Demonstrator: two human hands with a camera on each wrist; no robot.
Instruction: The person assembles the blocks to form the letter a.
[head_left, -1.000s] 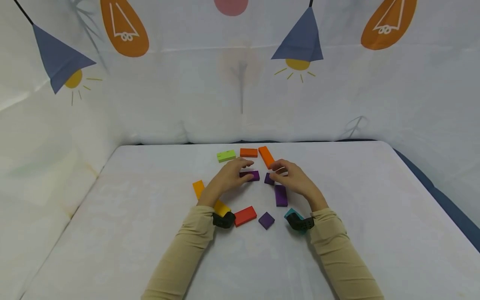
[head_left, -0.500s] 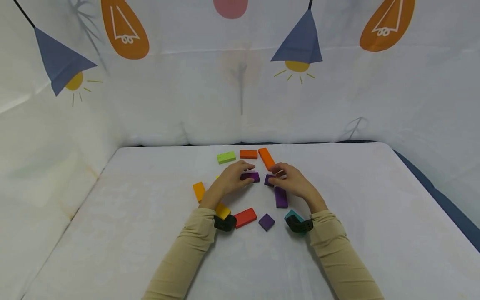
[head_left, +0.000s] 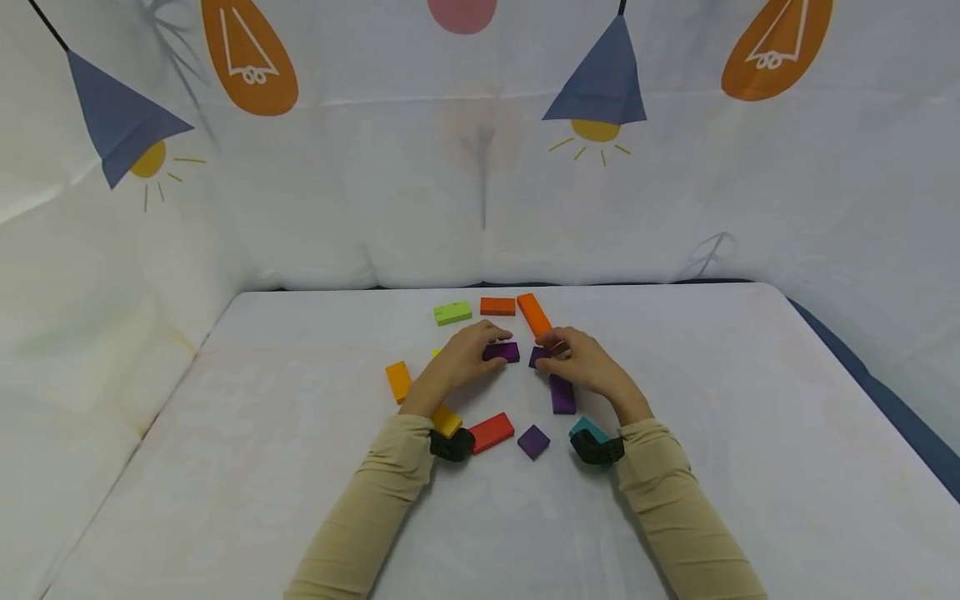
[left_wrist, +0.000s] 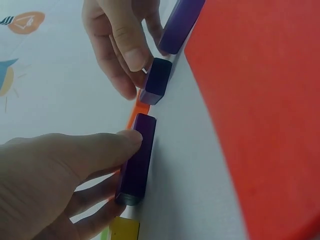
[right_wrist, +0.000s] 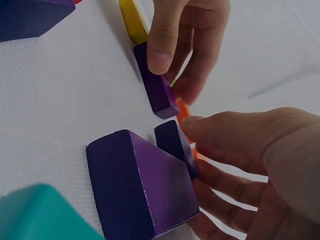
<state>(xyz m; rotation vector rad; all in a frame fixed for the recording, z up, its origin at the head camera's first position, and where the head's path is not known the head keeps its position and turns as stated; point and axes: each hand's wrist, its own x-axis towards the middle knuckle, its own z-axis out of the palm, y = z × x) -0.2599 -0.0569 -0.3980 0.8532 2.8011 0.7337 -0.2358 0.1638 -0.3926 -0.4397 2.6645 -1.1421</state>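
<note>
My left hand [head_left: 467,354] pinches a long purple block [left_wrist: 137,160], its thumb on the near face and fingers behind. To its right, my right hand [head_left: 588,360] holds a small purple block [right_wrist: 172,142] between thumb and fingers. A short gap parts the two blocks' facing ends in the head view. Another purple block [head_left: 562,394] lies just in front of the small one, close to my right fingers. A yellow block [left_wrist: 125,228] sits at the left end of the long purple block, mostly hidden by my left hand in the head view.
Behind my hands lie a lime green block [head_left: 453,313] and two orange blocks, one flat [head_left: 498,307] and one slanted [head_left: 533,314]. Nearer are amber [head_left: 398,382], yellow [head_left: 447,421], red [head_left: 492,432], purple square [head_left: 534,442] and teal [head_left: 588,429] blocks. A white cloth wall [head_left: 480,192] rises behind the table.
Both hands stay almost in place, with only a slight shift of the fingers. The blocks show no clear movement.
</note>
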